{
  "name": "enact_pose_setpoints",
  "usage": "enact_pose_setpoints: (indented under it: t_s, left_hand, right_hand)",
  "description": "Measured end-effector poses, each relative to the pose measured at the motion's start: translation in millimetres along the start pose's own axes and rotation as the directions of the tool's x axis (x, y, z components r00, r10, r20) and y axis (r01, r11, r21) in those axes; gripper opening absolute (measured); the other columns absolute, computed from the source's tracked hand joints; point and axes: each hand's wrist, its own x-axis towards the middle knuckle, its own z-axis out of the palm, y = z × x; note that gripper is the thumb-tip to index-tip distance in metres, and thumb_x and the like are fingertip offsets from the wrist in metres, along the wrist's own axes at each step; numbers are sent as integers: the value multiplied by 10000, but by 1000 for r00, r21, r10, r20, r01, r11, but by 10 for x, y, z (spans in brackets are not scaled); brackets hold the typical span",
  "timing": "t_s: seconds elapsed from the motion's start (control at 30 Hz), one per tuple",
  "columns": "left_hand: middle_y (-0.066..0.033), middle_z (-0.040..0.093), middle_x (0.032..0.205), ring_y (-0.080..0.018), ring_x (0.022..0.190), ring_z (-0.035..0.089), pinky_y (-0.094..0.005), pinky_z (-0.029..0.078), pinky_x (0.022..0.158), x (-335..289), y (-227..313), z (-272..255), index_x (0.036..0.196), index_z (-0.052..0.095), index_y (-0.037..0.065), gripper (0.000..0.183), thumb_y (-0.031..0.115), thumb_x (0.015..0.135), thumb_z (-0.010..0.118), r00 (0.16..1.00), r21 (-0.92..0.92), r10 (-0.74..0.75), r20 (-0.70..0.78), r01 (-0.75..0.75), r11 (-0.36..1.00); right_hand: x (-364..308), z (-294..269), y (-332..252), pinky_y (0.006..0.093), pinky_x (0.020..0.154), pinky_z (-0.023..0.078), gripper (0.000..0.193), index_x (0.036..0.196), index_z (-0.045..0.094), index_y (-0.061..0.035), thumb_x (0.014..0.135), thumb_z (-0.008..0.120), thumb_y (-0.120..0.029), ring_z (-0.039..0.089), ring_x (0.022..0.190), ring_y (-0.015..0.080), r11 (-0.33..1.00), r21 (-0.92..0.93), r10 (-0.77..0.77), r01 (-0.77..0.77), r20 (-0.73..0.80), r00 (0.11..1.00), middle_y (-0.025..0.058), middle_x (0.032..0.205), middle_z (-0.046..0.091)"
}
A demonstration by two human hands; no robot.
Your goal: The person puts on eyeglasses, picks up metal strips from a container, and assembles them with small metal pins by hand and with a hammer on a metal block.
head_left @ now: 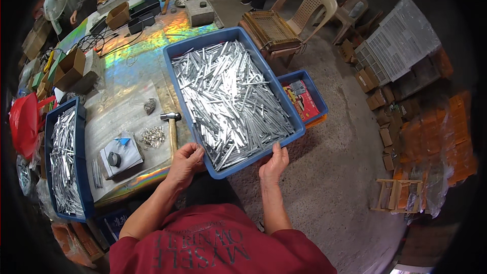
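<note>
A blue plastic bin (219, 174) heaped with thin silvery metal strips (228, 101) is in front of me, its left side over the table's right edge. My left hand (185, 162) is closed on its near left corner, the thumb at the rim. My right hand (274, 163) grips the near side farther right, thumb up and fingers mostly hidden under the bin. Just left of the bin lies a hammer (173, 134) with a wooden handle. Beside that is a pile of small metal pieces (153, 136).
Another blue bin of strips (81, 172) stands at the table's left. A smaller blue bin (319, 102) is right of mine, below a plastic chair (310, 5). Cartons (368, 78) line the right side. A person's hand (74, 18) shows at the far left.
</note>
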Motion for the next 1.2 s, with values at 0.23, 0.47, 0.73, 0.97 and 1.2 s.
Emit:
enact_pose_setpoints:
  t_s: [0.23,0.47,0.73,0.97,1.2]
  left_hand:
    - [33,476,701,-57,607,474,-243,473,599,30,-75,69,788,504,80,123,189,801,558,1000,-8,27,6,-26,1000]
    - [50,476,700,-43,618,473,-210,437,559,58,-142,36,793,517,76,104,173,807,551,999,-23,33,1,-33,999]
    - [14,516,732,-71,662,512,-222,454,631,-191,-51,-92,807,509,72,162,224,803,562,999,20,-14,-34,14,1000]
    - [40,471,650,-41,563,428,-186,365,510,-711,17,-573,763,526,74,156,219,792,576,993,70,73,-88,-67,995]
    - [9,511,658,-52,559,470,-184,391,494,-1191,142,-893,813,558,44,137,172,776,592,956,34,196,-219,-194,980]
  right_hand:
    - [74,12,-46,280,676,440,181,916,495,31,821,451,-118,532,759,159,1000,0,-4,4,-30,1000,92,890,548]
    - [53,89,-81,289,625,436,105,803,460,16,812,454,-89,504,718,143,999,-32,-18,16,-68,997,84,818,517]
    - [243,-266,-423,195,375,317,238,714,459,-41,863,448,-227,352,424,47,701,-698,-257,149,-52,965,-17,521,381]
    - [-343,805,-386,180,454,321,69,866,524,-29,823,473,-45,374,513,50,743,-523,-159,418,468,869,-12,636,434]
    - [-842,1680,305,333,574,424,69,802,549,-10,736,530,-17,530,651,292,532,-269,64,803,958,279,134,717,532]
